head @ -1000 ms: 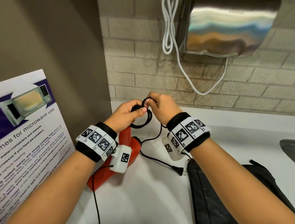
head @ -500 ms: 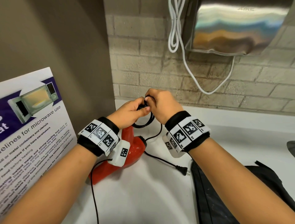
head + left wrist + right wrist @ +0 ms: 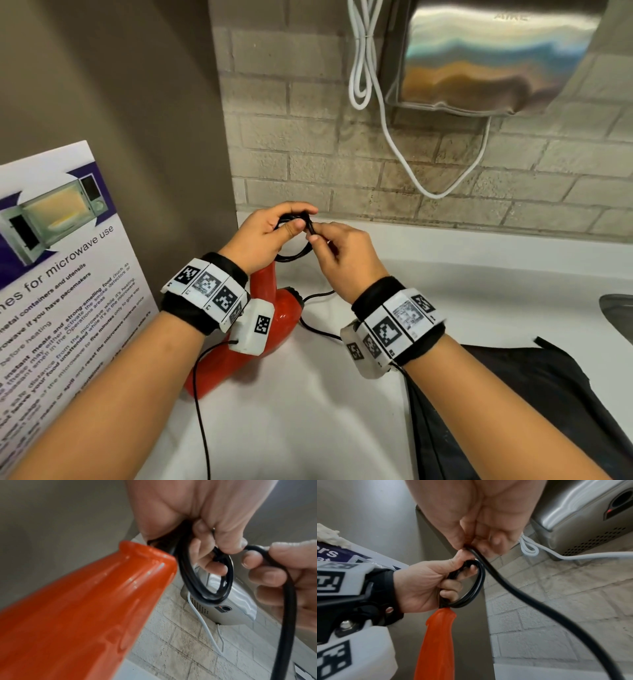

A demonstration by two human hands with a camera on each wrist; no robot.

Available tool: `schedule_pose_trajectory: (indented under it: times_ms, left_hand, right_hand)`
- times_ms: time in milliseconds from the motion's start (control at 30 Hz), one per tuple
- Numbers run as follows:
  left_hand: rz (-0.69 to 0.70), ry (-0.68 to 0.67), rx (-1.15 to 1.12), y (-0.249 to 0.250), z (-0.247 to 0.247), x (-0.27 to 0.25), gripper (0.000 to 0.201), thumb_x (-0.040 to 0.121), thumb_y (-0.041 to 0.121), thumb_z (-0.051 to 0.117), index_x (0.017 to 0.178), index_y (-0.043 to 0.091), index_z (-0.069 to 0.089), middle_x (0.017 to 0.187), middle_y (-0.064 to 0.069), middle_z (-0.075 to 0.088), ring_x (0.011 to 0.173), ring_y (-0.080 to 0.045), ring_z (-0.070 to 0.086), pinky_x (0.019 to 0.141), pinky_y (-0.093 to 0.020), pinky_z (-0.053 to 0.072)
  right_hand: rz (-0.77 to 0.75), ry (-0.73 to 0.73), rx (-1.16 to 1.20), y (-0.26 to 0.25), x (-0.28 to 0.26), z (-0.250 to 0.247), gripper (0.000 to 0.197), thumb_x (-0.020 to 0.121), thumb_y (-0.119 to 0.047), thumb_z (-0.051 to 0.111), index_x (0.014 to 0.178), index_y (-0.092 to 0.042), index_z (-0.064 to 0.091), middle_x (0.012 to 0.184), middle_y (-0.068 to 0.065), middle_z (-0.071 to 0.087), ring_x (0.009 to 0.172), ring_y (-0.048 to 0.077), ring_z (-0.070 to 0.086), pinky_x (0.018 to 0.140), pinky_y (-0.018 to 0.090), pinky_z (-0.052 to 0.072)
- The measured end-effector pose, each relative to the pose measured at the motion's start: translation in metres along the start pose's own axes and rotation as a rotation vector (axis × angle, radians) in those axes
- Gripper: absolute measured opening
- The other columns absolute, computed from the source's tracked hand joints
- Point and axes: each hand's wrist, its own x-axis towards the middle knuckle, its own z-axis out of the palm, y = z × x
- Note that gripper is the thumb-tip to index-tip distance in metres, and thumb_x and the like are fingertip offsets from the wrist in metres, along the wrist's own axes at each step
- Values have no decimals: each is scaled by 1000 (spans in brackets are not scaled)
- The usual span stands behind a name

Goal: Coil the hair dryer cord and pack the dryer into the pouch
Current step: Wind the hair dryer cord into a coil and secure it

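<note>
The red hair dryer [image 3: 274,322] lies on the white counter [image 3: 308,411], its handle [image 3: 85,608] rising toward my left hand. My left hand [image 3: 270,233] grips a small coil of black cord [image 3: 294,255] at the handle's top; the loops [image 3: 205,582] hang below the curled fingers [image 3: 450,585]. My right hand [image 3: 339,253] pinches the free run of cord [image 3: 513,586] right beside the coil. The loose cord [image 3: 315,329] trails on the counter under my right wrist. The black pouch [image 3: 513,411] lies at the lower right, partly hidden by my right forearm.
A steel hand dryer [image 3: 489,58] with a white cable [image 3: 394,137] hangs on the brick wall above. A microwave-use poster [image 3: 61,274] stands at the left against a brown panel. A sink edge [image 3: 620,311] shows at the far right.
My right hand has come off the top of the coil and drawn slightly right, now pinching the free cord. The plug end has gone out of sight under my right wrist.
</note>
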Motion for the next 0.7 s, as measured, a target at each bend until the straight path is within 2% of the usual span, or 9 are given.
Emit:
schedule_pose_trajectory:
  times_ms: [33,100,233,333,367,433,567,633,700]
  left_hand:
    - [2,-7,5,0,0,0,24,91,4,46,112,13,55,68,35,61,59,15,53,54,1,37]
    - [7,4,0,1,2,-1,22,92,4,46,110,12,56,63,33,60,53,13,52,50,-1,36]
    - [-14,90,-51,1,6,-1,16,92,6,46,102,11,57,55,23,60,43,7,48,44,-4,32]
    - [-26,154,-72,-1,5,0,15,92,7,46,102,8,58,66,9,59,42,8,48,47,-1,33]
    - [-29,161,-72,-2,5,1,15,92,7,46,103,7,57,70,2,58,42,9,48,48,-1,33]
    - [-29,154,-69,-2,6,1,14,92,7,46,102,8,56,73,-1,56,43,10,48,48,0,34]
    - [-25,157,-61,-2,10,1,17,93,6,45,106,5,56,74,-1,55,44,11,49,49,1,34]
    - [-27,167,-57,-1,11,2,20,93,6,45,109,2,56,74,0,55,44,11,49,50,1,34]
    - [-24,170,-49,-1,13,2,21,93,6,45,109,0,56,74,0,55,44,11,49,50,1,34]
  right_hand:
    - [13,7,32,1,0,0,23,90,-12,51,107,-6,66,78,6,61,61,5,44,61,5,35]
    - [51,16,81,2,0,0,23,89,-12,54,108,-8,66,80,5,62,63,6,48,60,2,36]
    - [141,-33,188,7,-2,-4,22,85,-11,59,106,-10,67,90,-2,65,67,3,55,66,11,45]
    - [220,-105,89,26,-11,-7,20,85,-15,60,104,-10,65,93,-2,59,71,15,54,64,17,44]
    - [252,-152,8,37,-15,-8,19,85,-16,60,103,-9,64,94,1,58,73,16,52,64,18,41]
    - [339,-293,-177,60,-25,-7,22,85,-16,58,106,-9,61,100,8,61,79,17,51,71,21,38]
    - [629,-683,-520,106,-48,9,33,83,-21,61,113,-10,55,118,8,58,107,26,57,86,29,47]
    - [677,-847,-682,123,-59,23,20,78,-20,64,93,-9,58,112,10,60,105,30,60,85,33,51]
    - [658,-913,-770,134,-68,29,19,74,-17,65,73,-10,47,104,13,63,97,32,63,80,34,52]
